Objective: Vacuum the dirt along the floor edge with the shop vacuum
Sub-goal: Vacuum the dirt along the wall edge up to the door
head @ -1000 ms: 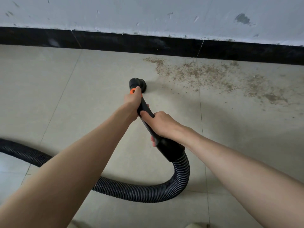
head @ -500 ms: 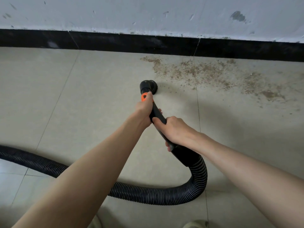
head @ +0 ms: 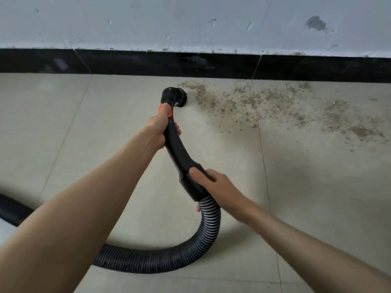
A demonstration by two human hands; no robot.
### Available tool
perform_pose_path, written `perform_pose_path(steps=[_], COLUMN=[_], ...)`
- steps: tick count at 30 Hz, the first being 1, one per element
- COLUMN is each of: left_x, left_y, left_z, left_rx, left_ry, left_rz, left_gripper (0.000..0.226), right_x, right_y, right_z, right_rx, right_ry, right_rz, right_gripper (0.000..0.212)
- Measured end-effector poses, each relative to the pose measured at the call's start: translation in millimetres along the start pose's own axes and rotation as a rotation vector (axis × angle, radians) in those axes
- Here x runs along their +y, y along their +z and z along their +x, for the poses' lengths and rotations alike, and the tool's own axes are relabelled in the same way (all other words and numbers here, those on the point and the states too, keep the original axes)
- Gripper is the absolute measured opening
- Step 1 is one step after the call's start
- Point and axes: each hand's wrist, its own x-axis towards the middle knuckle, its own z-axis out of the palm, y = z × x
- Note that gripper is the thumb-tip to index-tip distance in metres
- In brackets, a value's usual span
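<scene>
A black curved vacuum wand [head: 179, 153] with an orange collar ends in a round brush nozzle [head: 174, 97] set on the floor at the left end of the dirt. Brown dirt [head: 264, 104] is scattered along the floor edge, spreading rightward from the nozzle. My left hand [head: 156, 130] grips the wand just below the orange collar. My right hand [head: 213, 182] grips the thick cuff where the wand joins the ribbed black hose [head: 169, 259]. The hose loops down and away to the left, partly hidden behind my left forearm.
A black baseboard [head: 148, 64] runs along the foot of a scuffed white wall [head: 190, 22]. The floor is beige tile [head: 317, 197] with thin grout lines. Another stretch of hose [head: 12, 210] lies at the left edge.
The nozzle has moved forward and rightward to the left edge of the dirt patch. My right hand has slid down the wand to the cuff near the hose.
</scene>
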Motion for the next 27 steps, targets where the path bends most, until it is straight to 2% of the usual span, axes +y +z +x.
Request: perform_pose_path(steps=[3,5,8,11,15,19,21,27], left_x=[17.2,30.2,44.8,47.4,45.0,42.6,41.4,35.7], left_y=[-4.8,-10.2,-22.2,-28.5,-33.3,-36.8,-33.8,-16.1], left_z=[14.9,25.1,39.4,46.8,48.7,45.6,42.4,40.2], left_rx=[0.005,-0.044,-0.166,-0.239,-0.168,-0.031,0.029,0.061], left_ry=[0.017,0.009,-0.024,-0.053,-0.062,0.059,0.122,0.166], left_rz=[0.008,-0.034,-0.107,-0.080,0.008,0.113,0.173,0.163], left_gripper=[0.023,0.024,0.030,0.036,0.041,0.049,0.047,0.036], right_x=[2.9,-8.4,-24.8,-28.1,-23.7,-28.4,-33.2,-31.9], right_y=[19.9,28.9,34.8,39.4,38.0,32.7,33.0,23.8], right_z=[12.9,25.8,41.2,48.2,55.9,66.5,73.5,80.4], right_rx=[0.124,0.157,0.035,-0.143,-0.231,-0.273,-0.269,-0.193], right_ry=[-0.043,-0.077,-0.053,0.028,0.048,0.033,0.042,0.040], right_rz=[0.025,0.062,0.188,0.276,0.285,0.244,0.249,0.257], right_gripper=[0.072,0.065,0.051,0.052,0.052,0.058,0.060,0.061])
